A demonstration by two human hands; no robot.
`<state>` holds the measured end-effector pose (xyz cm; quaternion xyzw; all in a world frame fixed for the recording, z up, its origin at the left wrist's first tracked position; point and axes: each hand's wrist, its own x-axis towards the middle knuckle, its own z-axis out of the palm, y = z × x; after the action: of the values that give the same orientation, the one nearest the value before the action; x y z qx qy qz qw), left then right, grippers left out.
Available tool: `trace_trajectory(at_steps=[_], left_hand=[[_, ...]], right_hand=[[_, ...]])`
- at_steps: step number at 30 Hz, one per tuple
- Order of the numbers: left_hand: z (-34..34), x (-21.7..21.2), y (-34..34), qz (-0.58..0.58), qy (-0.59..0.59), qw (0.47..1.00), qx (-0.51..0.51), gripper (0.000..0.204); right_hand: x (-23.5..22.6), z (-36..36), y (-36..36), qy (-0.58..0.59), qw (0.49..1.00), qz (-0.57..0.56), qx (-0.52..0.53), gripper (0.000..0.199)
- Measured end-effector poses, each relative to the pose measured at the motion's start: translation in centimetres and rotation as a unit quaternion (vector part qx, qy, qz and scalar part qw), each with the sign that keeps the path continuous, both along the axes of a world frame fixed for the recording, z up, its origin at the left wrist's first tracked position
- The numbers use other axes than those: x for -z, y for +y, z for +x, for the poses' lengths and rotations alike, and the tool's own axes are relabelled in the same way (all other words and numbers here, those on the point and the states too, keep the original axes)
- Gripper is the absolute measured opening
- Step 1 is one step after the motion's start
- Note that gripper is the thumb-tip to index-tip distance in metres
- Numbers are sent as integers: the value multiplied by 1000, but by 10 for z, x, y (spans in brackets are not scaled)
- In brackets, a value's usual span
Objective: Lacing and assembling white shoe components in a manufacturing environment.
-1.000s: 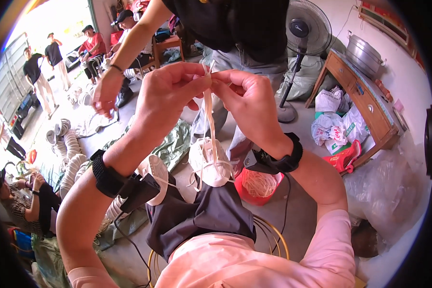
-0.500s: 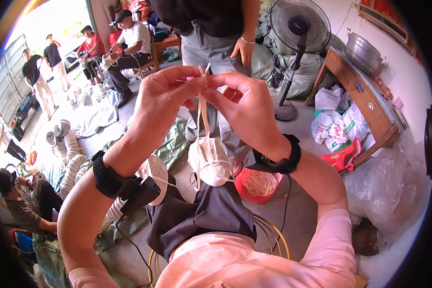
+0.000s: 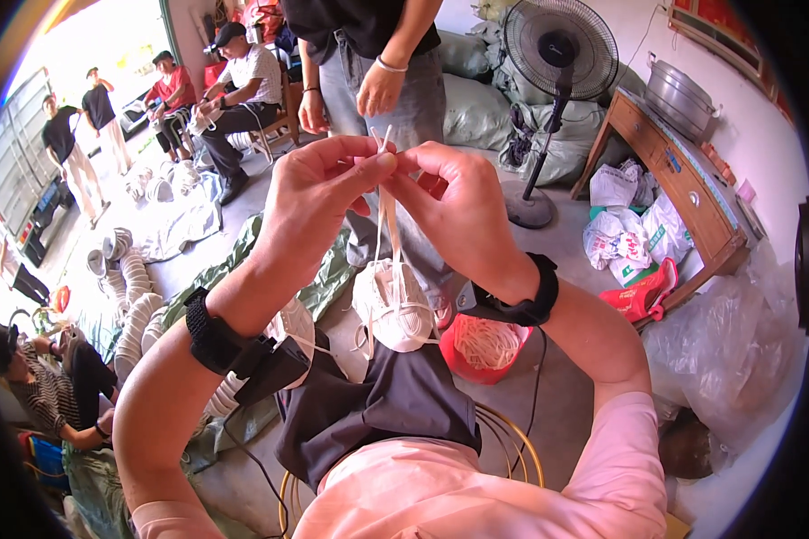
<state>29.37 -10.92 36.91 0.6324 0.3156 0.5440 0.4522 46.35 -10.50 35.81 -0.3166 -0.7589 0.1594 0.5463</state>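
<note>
Both my hands are raised and close together, pinching thin white shoelaces (image 3: 386,225). My left hand (image 3: 319,193) has its thumb and fingers closed on them near the tips, which stick up above my fingers. Beside it, my right hand (image 3: 458,198) also grips the laces between thumb and forefinger. The laces run down to a white shoe (image 3: 394,305) resting on my lap by the knees. Another white shoe (image 3: 292,325) sits to its left, partly hidden by my left forearm and wrist strap.
A red bowl (image 3: 458,362) of loose laces stands right of my knees. Rows of shoes (image 3: 135,287) lie on the floor at left. A person (image 3: 360,81) stands ahead of me; others sit or stand at left. A fan (image 3: 559,54) and wooden desk (image 3: 661,162) are at right.
The standing person ahead has shifted left, and both their hands now show. My hands keep their pinch on the laces, with only slight movement. The seated person at lower left has moved an arm.
</note>
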Motion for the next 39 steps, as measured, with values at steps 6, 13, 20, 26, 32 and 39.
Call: trace_trajectory(at_steps=[6,13,20,26,32,39], left_hand=[[2,-3,1,-27,-25,999,22,26],[5,-18,-4,-82,-39,994,56,26],[8,-19,-5,-111,-64,989,75,25],[9,-20,-3,-131,-87,983,91,24],[8,-17,5,-143,-89,979,112,23],[15,-11,3,-154,-84,979,104,22]], right_hand=[[-3,2,-2,-2,1000,-13,15,22],[-9,7,-3,18,1000,1,11,20],[-10,14,-4,7,1000,23,14,12],[-14,18,-5,-15,999,49,18,10],[-11,20,-1,-19,997,70,23,9],[-3,28,-3,-27,998,46,33,11]])
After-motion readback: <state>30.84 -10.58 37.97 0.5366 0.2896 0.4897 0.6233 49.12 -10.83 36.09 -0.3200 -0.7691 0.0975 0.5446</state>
